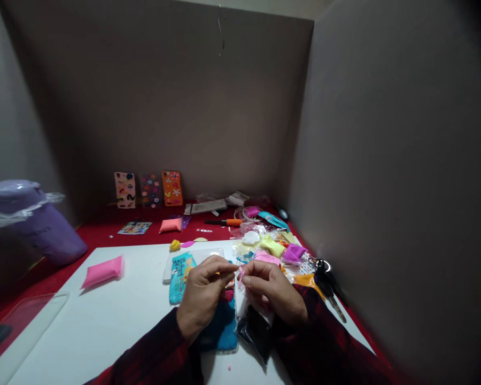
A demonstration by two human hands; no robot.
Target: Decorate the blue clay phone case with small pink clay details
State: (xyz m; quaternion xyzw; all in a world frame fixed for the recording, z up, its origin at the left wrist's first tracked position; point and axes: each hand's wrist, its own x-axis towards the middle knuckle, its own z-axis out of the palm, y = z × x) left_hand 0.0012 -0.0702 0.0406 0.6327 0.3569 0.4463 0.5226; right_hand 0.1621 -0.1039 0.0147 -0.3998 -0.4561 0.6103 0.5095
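Note:
My left hand (204,291) is closed in a pinch, its fingertips meeting a small strip of pink clay (241,275); what lies between them is too small to make out. Opposite, my right hand (276,293) pinches that pink strip between thumb and fingers. Below my hands lies a blue clay-covered phone case (222,334), partly hidden by my left hand. A turquoise packet (177,291) with printed characters sticks out left of that hand. Under my right hand rests a clear bag with black clay (253,334).
Several clay packets, including a purple one (294,253), crowd the right side near keys (326,280). A pink packet (103,271) lies left on the white board (136,321). Decorated phone cases (172,188) lean at the back. A purple container (44,224) stands far left; an orange-handled tool (229,222) lies behind.

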